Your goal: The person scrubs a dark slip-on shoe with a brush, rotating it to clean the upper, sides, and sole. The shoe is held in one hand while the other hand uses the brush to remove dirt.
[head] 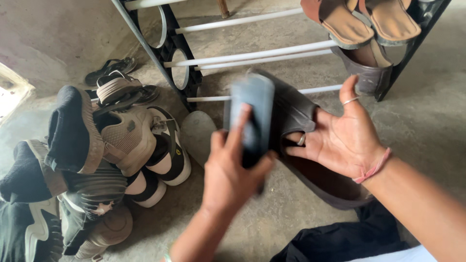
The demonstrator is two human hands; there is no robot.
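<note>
My right hand (340, 138) grips a dark brown sandal (291, 114), fingers hooked through its strap and palm turned up. My left hand (228, 172) holds a dark flat brush-like object (252, 109) against the sandal's front end; it is blurred, so I cannot tell exactly what it is. Both are held low over the concrete floor, in front of the shoe rack.
A shoe rack (252, 54) with white bars and black side frames stands ahead, holding tan sandals (361, 19) and a brown shoe (369, 68). A pile of sneakers (131, 140) and dark footwear (68, 131) lies at left. Dark cloth (340, 240) covers my lap.
</note>
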